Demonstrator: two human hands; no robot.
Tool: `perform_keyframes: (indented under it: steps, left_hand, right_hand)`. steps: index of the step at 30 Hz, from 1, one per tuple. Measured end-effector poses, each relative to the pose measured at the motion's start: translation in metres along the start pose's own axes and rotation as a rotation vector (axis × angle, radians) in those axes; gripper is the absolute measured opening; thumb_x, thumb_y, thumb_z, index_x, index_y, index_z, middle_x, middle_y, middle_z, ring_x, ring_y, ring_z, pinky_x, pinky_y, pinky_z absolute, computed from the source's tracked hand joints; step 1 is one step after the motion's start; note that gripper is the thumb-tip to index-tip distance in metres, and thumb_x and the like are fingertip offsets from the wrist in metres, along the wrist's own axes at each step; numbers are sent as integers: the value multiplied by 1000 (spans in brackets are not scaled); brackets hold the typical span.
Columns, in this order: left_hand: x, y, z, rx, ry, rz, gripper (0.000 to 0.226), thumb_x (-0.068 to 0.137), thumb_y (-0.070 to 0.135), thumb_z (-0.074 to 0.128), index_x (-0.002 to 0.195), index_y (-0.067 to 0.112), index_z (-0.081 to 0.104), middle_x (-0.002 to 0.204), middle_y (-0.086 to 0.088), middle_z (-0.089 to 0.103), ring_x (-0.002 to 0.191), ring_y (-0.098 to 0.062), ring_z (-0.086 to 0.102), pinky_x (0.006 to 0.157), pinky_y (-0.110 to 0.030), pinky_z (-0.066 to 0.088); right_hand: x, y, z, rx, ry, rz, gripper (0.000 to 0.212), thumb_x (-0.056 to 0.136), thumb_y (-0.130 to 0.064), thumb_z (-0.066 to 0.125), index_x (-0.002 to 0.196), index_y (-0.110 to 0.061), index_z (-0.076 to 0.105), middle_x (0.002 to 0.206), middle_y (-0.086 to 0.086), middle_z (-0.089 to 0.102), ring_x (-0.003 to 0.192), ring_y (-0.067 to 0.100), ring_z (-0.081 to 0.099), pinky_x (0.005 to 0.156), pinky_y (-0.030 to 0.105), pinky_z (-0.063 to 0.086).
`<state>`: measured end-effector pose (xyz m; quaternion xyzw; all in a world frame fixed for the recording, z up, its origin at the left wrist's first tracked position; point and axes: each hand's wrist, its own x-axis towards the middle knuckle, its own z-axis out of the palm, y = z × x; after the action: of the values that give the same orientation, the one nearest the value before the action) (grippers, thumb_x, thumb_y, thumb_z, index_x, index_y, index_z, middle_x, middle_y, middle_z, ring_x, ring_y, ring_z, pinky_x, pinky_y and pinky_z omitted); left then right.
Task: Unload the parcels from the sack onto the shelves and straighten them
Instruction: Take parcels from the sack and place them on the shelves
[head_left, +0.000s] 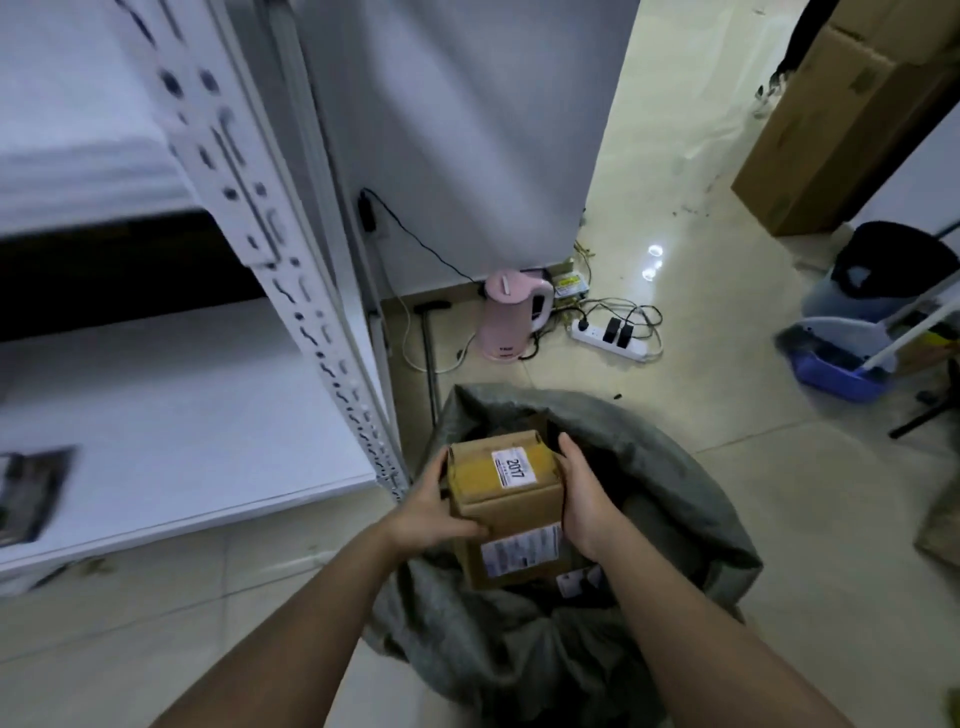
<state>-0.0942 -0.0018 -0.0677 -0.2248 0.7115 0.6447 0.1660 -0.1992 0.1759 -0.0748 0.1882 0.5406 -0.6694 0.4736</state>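
Pale glossy floor tiles (701, 519) run under everything, with a white wall panel (457, 130) rising behind. On the left stands a white metal shelf unit (171, 395), its slotted upright (311, 322) leaning across the view; a dark flat packet (31, 493) lies at the shelf's left edge. A grey-green sack (675, 499) sits open on the floor just right of the shelf's corner. Above its mouth, a brown cardboard parcel (506, 512) is held between both hands. Its long axis runs roughly away from the person, the far end tipped slightly up; a white label reading "2017" (514, 468) faces upward and another label shows on the near face. The left hand (431, 512) grips the parcel's left side with its thumb curled over the near face. The right hand (584, 501) clasps the right side, fingers wrapped along the edge. Beyond the sack stand a pink kettle (511, 317) and a white power strip (613, 335) with tangled cables. A large cardboard box (831, 140) and a blue dustpan (836, 366) lie well to the right.
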Motion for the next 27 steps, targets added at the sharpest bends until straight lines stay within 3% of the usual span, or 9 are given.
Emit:
perform_keyframes:
  steps: [2, 4, 7, 10, 14, 18, 23, 25, 27]
  left_hand:
    - [-34, 27, -3, 81, 7, 37, 125, 65, -3, 83, 152, 17, -4, 135, 9, 32, 125, -8, 37, 81, 3, 38]
    - [-70, 57, -8, 167, 34, 73, 127, 63, 4, 86, 151, 18, -4, 133, 12, 29, 126, -8, 35, 87, 2, 36]
    - [-127, 95, -14, 376, 104, 165, 124, 59, 26, 89, 148, 24, 3, 137, 6, 32, 123, -10, 42, 100, -22, 42]
    - [-186, 125, -24, 584, 254, 259, 115, 58, 42, 84, 146, 24, 11, 142, 2, 33, 116, -15, 51, 90, -33, 51]
    - [-258, 149, -40, 867, 393, 377, 109, 59, 37, 83, 144, 21, 16, 147, -4, 34, 99, -21, 62, 65, -28, 53]
    - [-323, 157, -61, 1028, 511, 412, 115, 44, 31, 92, 139, 10, 32, 137, -13, 52, 99, -25, 67, 67, -28, 56]
    - [-382, 132, -85, 998, 575, 360, 108, 67, 71, 63, 150, 18, 20, 155, -6, 25, 126, -15, 48, 99, -30, 44]
    - [-401, 121, -91, 786, 686, 241, 101, 75, 82, 41, 151, 32, -2, 160, 7, -2, 132, -3, 28, 107, -28, 34]
    - [-412, 116, -99, 396, 800, 67, 97, 78, 75, 44, 152, 29, 1, 160, 7, -2, 138, -9, 26, 109, -32, 31]
  right_hand:
    - [-39, -10, 21, 1, 8, 0, 64, 93, -66, 29, 89, -27, 79, 103, 12, 74, 91, 27, 72, 62, 31, 58]
    - [-81, -22, 42, -23, 28, 1, 63, 95, -64, 28, 91, -27, 79, 104, 10, 74, 91, 24, 72, 61, 27, 57]
    - [-136, -35, 71, -48, 54, -3, 58, 95, -61, 33, 102, -21, 74, 105, 9, 74, 91, 23, 72, 62, 28, 56]
    - [-188, -48, 103, -50, 81, 20, 59, 90, -65, 40, 113, -20, 69, 107, 12, 73, 98, 30, 70, 85, 43, 54]
    - [-240, -61, 144, -189, -15, 221, 76, 68, -81, 47, 93, -17, 80, 102, 14, 73, 98, 34, 68, 83, 46, 45]
    - [-267, -59, 180, -346, -162, 338, 73, 71, -73, 58, 116, -17, 68, 111, 14, 71, 112, 34, 60, 89, 47, 48]
    - [-275, -34, 230, -481, -282, 255, 66, 69, -60, 65, 121, -20, 62, 108, 10, 73, 104, 27, 65, 75, 36, 49]
    - [-278, -26, 249, -541, -336, 167, 72, 61, -56, 72, 124, -23, 58, 107, 6, 73, 98, 23, 69, 72, 33, 52]
    - [-279, -20, 268, -623, -394, 61, 84, 59, -48, 79, 134, -26, 48, 114, 6, 70, 98, 22, 70, 73, 33, 56]
